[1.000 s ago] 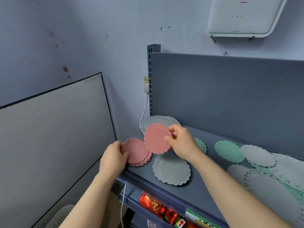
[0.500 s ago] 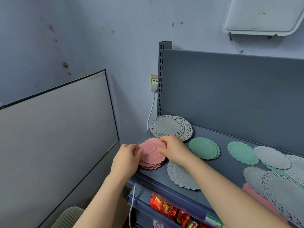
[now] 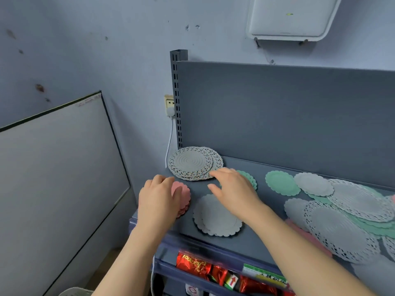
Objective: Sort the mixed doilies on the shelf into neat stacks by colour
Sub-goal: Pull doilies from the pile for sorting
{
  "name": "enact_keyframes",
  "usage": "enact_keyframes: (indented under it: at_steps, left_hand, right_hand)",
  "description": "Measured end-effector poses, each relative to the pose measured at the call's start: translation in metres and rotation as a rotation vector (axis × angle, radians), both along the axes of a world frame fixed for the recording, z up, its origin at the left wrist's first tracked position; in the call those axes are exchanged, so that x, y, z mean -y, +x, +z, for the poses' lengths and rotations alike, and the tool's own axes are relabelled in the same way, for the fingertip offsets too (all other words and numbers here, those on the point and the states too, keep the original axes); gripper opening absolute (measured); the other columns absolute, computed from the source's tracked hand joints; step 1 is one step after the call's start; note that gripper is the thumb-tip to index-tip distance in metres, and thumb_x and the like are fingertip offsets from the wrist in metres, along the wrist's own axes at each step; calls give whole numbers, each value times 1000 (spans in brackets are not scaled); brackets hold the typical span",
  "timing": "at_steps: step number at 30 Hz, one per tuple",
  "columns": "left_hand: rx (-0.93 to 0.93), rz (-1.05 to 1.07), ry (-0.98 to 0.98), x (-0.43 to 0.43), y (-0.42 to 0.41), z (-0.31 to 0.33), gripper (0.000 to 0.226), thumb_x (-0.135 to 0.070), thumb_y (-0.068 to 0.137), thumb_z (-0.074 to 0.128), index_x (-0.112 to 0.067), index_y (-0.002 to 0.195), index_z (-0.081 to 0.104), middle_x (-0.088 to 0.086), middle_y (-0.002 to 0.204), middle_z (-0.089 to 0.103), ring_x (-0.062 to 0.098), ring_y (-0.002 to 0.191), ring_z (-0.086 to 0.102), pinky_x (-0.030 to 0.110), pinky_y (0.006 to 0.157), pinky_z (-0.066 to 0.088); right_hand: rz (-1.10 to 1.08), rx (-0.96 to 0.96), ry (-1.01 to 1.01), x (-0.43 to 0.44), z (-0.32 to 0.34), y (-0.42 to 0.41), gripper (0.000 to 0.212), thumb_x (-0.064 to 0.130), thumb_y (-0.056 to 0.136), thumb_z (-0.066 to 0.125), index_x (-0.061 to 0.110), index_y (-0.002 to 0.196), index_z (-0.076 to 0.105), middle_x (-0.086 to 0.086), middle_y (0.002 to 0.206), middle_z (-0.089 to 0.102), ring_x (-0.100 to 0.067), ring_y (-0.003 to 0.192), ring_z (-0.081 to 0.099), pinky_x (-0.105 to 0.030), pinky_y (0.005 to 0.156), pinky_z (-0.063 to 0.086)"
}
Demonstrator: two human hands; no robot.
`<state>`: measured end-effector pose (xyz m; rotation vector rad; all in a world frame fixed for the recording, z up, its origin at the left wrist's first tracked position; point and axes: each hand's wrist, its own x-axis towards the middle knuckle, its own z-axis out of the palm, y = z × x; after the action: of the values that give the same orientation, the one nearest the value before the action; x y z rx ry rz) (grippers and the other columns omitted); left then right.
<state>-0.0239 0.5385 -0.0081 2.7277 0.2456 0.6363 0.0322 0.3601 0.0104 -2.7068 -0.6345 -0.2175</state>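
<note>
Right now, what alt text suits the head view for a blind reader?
A person's left hand holds a pink doily stack at the grey shelf's left end, while the right hand, fingers spread, hovers near a lacy white stack; unsorted doilies lie farther right.

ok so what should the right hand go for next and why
Probably reach the right hand, which is open and holds nothing, across to the pink doily peeking from under the lacy white doily in the mixed pile: the left hand holds the pink stack, ready to receive it.
</note>
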Motion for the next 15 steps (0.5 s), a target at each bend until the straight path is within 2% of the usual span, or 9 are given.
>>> enact_keyframes:
  at_steps: [4, 10, 15]
  left_hand:
    - [79, -229, -24, 64, 10, 10, 22, -25, 86, 62, -13, 103, 70, 7, 100, 68, 34, 87, 59, 38, 76, 49]
    - [46, -527, -47, 178, 22, 5, 24, -30, 89, 56, -16, 102, 70, 5, 98, 67, 31, 90, 59, 36, 79, 48]
    - [-29, -689, -99, 280, 33, -1, 30, -34, 93, 48, -19, 112, 66, 2, 108, 65, 25, 100, 57, 34, 86, 46]
  right_hand:
    - [-131, -6, 23, 68, 10, -16, 37, 30, 96, 49, 20, 131, 54, 2, 131, 57, -22, 120, 50, -32, 93, 41]
    - [-408, -43, 62, 188, 14, -36, 37, 33, 94, 53, 21, 128, 58, 3, 127, 61, -20, 116, 56, -32, 93, 45]
    - [-582, -95, 105, 292, 11, -51, 33, 26, 92, 57, 15, 122, 62, -2, 125, 64, -22, 118, 57, -35, 99, 44]
